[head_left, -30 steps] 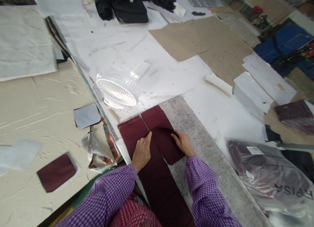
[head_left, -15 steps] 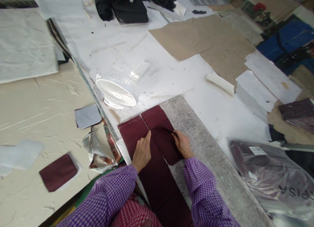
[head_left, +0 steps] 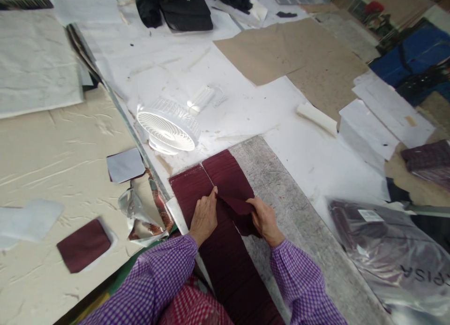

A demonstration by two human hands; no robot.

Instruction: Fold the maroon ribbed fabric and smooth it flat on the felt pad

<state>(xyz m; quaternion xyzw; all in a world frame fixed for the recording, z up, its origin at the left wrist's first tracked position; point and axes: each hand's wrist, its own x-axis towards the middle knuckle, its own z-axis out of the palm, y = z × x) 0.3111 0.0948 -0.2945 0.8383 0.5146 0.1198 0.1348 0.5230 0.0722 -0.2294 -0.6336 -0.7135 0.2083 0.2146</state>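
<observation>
**A maroon cloth layer is lifted by the right hand while its far corner is steadied by the left**

Head view: The step in hand is judged to be the lifting or turning of one layer. The near edge of a maroon cloth piece point(head_left: 242, 206) is pinched between thumb and fingers of the right hand point(head_left: 267, 222), and the layer is bowed up off the maroon cloth beneath. The left hand point(head_left: 204, 218) is laid on the long maroon strip point(head_left: 234, 268), index finger extended, its tip at the piece's left end; whether anything is gripped under it cannot be told.

The piece lies at two o'clock from the left hand, over a grey board point(head_left: 281, 179) on the tabletop point(head_left: 246, 109). At eleven o'clock from the hands stands a white fan point(head_left: 168, 128); at three to four o'clock lies a clear plastic bag point(head_left: 383, 259) with maroon contents.

For any further movement of the layer, a light pinch at the right and steady fingertip pressure at the left would seem to be called for, so that creasing or a shift of the cloth beneath is avoided.
</observation>
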